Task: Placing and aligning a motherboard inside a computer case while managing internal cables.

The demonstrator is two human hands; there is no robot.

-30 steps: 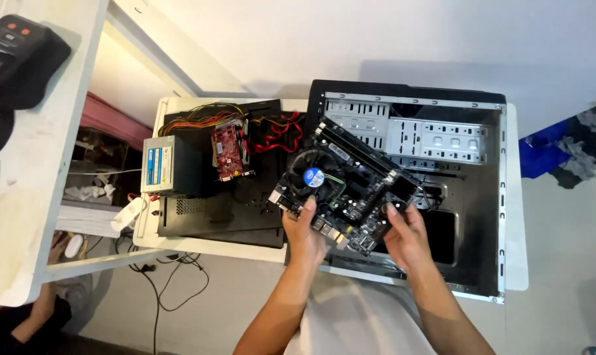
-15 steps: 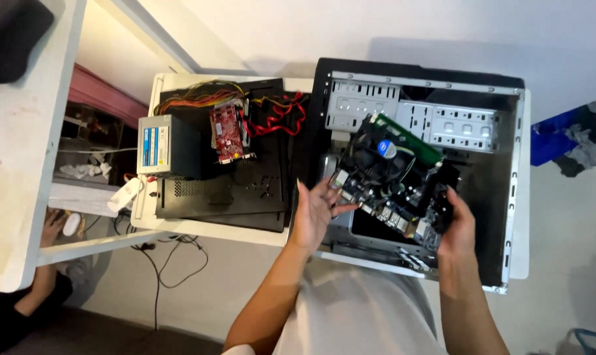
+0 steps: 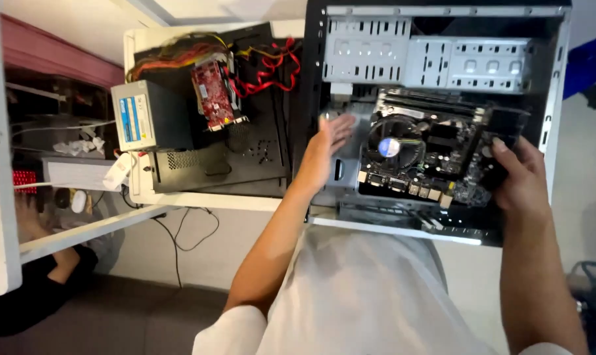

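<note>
Here, motherboard (image 3: 429,154) between both hands.

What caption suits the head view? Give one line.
Right hand lowers a motherboard into an open computer case; left hand hovers open.

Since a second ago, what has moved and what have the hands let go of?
The motherboard went from above the table edge down into the open case. The left hand has let go and hovers open; the right hand still grips the board's right edge. Power supply and red card stayed put.

White table (image 3: 140,197) w/ open PC case (image 3: 557,98), black side panel (image 3: 245,164) on top.
</note>
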